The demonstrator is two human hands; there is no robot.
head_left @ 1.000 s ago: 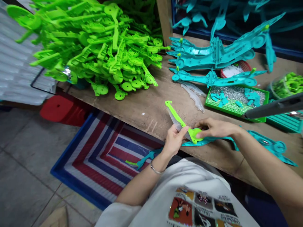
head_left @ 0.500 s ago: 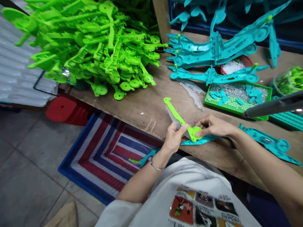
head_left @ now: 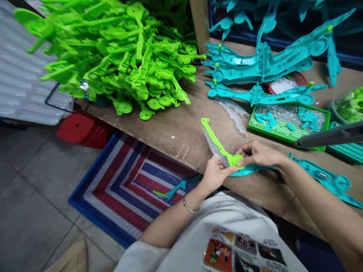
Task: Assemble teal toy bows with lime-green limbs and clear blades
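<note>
A long lime-green plastic piece (head_left: 217,141) with a round end and a translucent blade-shaped piece (head_left: 213,147) along its side is held above the bench edge. My left hand (head_left: 217,172) grips the translucent piece and the lower part of the green one, fingers curled. The fingers and thumb of my right hand (head_left: 252,154) pinch the round green end. Beneath my hands a teal plastic part (head_left: 249,169) lies along the bench edge, partly covered by them.
Green parts (head_left: 121,56) are heaped at the back left. Teal parts (head_left: 255,94), loose translucent blades (head_left: 234,115) and a green tray (head_left: 279,134) of small metal pieces lie behind my hands. A grey bar (head_left: 331,136) juts in from the right. A striped-lined bin (head_left: 102,189) stands below.
My left hand has shifted down and right along the green piece, its thumb now lower, near the round end. My right hand still pinches that end. The view has shifted slightly.
</note>
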